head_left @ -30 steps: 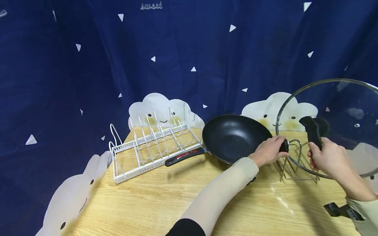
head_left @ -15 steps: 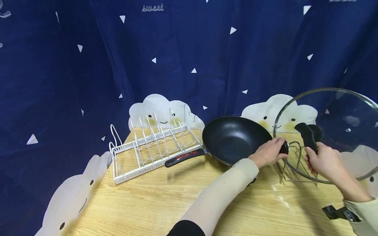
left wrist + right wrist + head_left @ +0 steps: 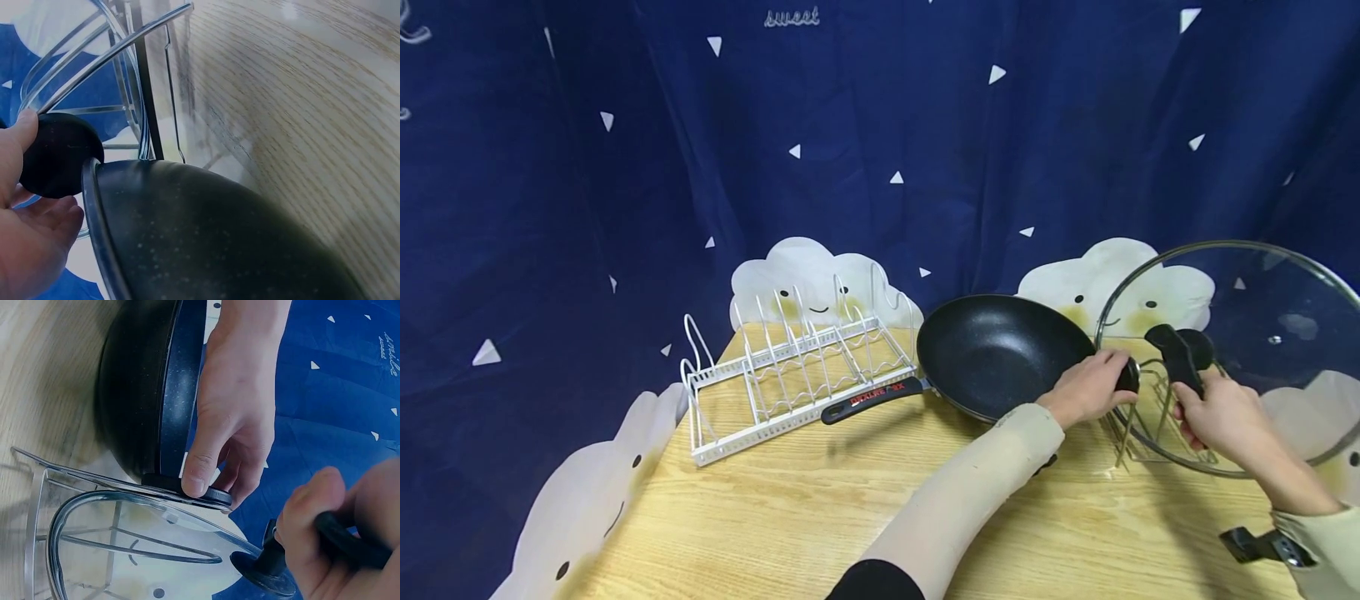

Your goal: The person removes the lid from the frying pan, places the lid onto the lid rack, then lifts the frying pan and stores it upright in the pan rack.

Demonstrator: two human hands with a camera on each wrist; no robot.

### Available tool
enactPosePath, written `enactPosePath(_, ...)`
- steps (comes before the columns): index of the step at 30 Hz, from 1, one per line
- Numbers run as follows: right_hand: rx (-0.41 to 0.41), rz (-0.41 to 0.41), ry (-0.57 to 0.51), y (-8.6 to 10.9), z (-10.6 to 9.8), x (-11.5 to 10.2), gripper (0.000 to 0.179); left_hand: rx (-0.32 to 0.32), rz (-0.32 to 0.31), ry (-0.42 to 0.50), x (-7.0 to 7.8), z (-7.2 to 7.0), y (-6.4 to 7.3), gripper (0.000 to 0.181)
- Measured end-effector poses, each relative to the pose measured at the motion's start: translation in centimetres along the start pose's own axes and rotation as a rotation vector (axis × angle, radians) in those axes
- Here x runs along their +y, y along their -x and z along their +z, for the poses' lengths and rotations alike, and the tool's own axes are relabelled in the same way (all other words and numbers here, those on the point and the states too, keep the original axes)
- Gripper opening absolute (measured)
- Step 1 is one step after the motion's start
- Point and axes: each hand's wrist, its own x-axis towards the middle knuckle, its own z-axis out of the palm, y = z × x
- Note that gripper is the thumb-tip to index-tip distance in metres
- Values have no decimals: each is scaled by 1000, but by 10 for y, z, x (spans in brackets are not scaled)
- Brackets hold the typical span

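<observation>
My left hand (image 3: 1086,387) grips the short black side handle (image 3: 61,155) of a black wok (image 3: 1000,350), thumb on one face and fingers on the other. The wok sits tilted on the table, its long handle (image 3: 872,400) pointing left over a white rack. With my right hand (image 3: 1228,417) I grip the black handle (image 3: 1176,358) of a large round glass lid (image 3: 1255,300), held on edge. Its lower rim overlaps a small metal wire rack (image 3: 34,519) beside the wok; whether they touch I cannot tell. The side handle lies against this rack's wires.
The white dish rack (image 3: 767,429) with upright dividers stands left of the wok. Everything rests on a light wooden table (image 3: 760,525). A dark blue curtain (image 3: 850,100) with white triangles and clouds hangs close behind.
My right hand has brought the glass lid down and slightly left, nearer the wire rack. The left hand keeps its grip on the wok's side handle, and the wok stays put.
</observation>
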Motion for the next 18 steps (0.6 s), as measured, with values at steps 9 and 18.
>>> enactPosePath(9, -55, 36, -20, -3, -1, -2, 45, 13, 1, -24, 1, -2, 0, 68)
enactPosePath(18, -37, 29, -33, -4, 4, -1, 43, 22, 15, -42, 0, 0, -1, 67)
